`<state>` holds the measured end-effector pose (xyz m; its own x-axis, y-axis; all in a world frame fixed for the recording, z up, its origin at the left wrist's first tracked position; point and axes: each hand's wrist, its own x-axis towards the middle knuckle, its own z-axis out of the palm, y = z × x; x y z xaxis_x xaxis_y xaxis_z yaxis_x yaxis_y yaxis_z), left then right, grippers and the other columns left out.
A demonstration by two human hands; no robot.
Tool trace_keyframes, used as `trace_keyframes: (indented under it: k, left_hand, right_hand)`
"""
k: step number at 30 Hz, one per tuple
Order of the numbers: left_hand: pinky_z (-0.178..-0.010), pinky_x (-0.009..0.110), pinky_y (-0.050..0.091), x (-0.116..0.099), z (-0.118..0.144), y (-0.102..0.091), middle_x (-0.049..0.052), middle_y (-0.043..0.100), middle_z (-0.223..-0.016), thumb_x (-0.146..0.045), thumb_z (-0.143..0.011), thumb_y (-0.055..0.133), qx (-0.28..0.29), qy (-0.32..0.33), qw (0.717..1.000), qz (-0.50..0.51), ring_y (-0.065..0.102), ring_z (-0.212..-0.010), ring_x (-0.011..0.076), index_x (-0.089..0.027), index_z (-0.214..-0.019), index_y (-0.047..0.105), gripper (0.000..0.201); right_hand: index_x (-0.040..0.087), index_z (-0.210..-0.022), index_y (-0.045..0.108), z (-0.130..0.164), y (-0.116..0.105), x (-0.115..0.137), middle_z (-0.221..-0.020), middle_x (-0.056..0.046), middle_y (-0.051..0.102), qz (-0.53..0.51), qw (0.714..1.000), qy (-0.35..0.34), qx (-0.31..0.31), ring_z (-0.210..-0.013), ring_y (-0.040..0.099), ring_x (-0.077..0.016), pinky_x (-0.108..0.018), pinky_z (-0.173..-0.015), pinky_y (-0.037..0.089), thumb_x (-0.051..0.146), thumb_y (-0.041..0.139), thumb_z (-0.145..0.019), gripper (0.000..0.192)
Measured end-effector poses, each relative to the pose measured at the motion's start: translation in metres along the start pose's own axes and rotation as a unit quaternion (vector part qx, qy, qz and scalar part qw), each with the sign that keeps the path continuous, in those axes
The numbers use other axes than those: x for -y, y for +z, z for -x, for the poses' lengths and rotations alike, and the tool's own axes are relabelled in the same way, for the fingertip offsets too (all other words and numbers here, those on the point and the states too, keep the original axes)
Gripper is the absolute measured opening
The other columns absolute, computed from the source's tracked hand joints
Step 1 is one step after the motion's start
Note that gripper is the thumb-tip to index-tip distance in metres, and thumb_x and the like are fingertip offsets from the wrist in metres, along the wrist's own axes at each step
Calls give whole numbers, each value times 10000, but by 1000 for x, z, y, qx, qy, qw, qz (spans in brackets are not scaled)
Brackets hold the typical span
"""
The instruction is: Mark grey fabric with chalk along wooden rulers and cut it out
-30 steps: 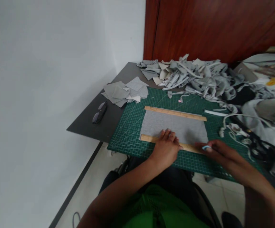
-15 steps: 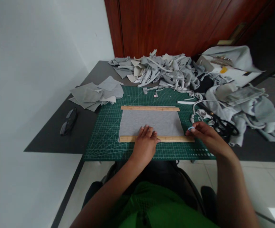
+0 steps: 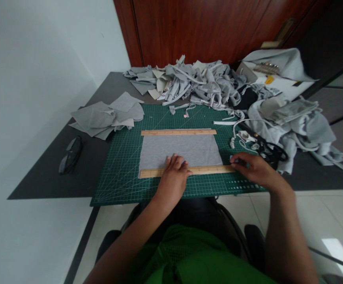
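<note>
A grey fabric rectangle (image 3: 180,150) lies flat on the green cutting mat (image 3: 120,157). One wooden ruler (image 3: 178,132) runs along its far edge, a second wooden ruler (image 3: 209,170) along its near edge. My left hand (image 3: 173,177) presses on the near ruler, its fingers laid over the ruler and onto the fabric. At that ruler's right end, my right hand (image 3: 255,169) is closed in a pinch on a small light-blue piece (image 3: 231,157) that looks like tailor's chalk. Most of this piece is hidden by the fingers.
Flat grey fabric pieces (image 3: 109,118) and a pair of glasses (image 3: 71,154) are at the left. A heap of scraps (image 3: 189,81) lines the back. Black-handled scissors (image 3: 273,152), more grey cloth (image 3: 301,126) and a white box (image 3: 286,85) stand at the right.
My right hand has shifted slightly at the near ruler's right end, and less of the light-blue piece shows. The view has shifted and tilted a little. My left hand stays on the ruler.
</note>
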<state>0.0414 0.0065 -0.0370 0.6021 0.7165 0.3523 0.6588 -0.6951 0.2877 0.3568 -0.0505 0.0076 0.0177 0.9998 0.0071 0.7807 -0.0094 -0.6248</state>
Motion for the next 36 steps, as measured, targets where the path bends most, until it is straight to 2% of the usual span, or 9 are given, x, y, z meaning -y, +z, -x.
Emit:
trace_keyframes:
  k: [2,4,8,12,19,36]
  left_hand:
    - [-1237,577,388,0,0,1,106,639,-1262,-247,-1017,596,-2,-1,1000,0,535,-1387,330,-139,-1225,670,245]
    - [-1240,572,385,0,0,0,113,640,-1262,-248,-1017,596,1,-1,1000,-2,537,-1386,337,-123,-1226,671,255]
    - [-1240,576,383,-1,-1,-1,111,635,-1280,-247,-1016,600,12,-5,1000,-4,529,-1397,339,-129,-1233,669,257]
    - [-1238,571,386,-1,-1,0,101,632,-1273,-240,-1020,591,12,-4,1000,-5,527,-1397,327,-148,-1231,666,242]
    - [-1226,581,401,0,-1,0,105,633,-1280,-238,-1025,579,8,2,1000,-6,529,-1394,330,-152,-1240,662,246]
    - [-1234,565,400,-2,-1,-3,108,649,-1247,-249,-1021,592,12,-2,1000,-10,548,-1383,333,-126,-1237,669,260]
  right_hand:
    - [273,-1009,724,3,-1,-4,-921,-37,755,12,1000,10,19,-845,699,-252,-364,-720,556,463,688,-879,233]
    - [282,-1080,727,6,-1,-9,-967,-41,753,17,1000,0,24,-885,704,-258,-392,-793,574,409,729,-823,287]
    - [316,-1119,741,9,0,-14,-1062,-47,754,27,999,-28,33,-967,707,-273,-440,-889,575,317,699,-811,311]
    - [326,-1046,753,7,0,-12,-1018,-27,751,29,998,-40,41,-933,707,-250,-412,-870,567,301,659,-864,206]
    - [302,-985,736,4,2,-15,-957,-26,728,43,997,-40,42,-877,679,-231,-372,-808,546,268,624,-870,164]
    - [292,-1028,705,3,4,-18,-990,-34,719,46,997,-35,49,-904,685,-230,-372,-830,567,255,600,-880,186]
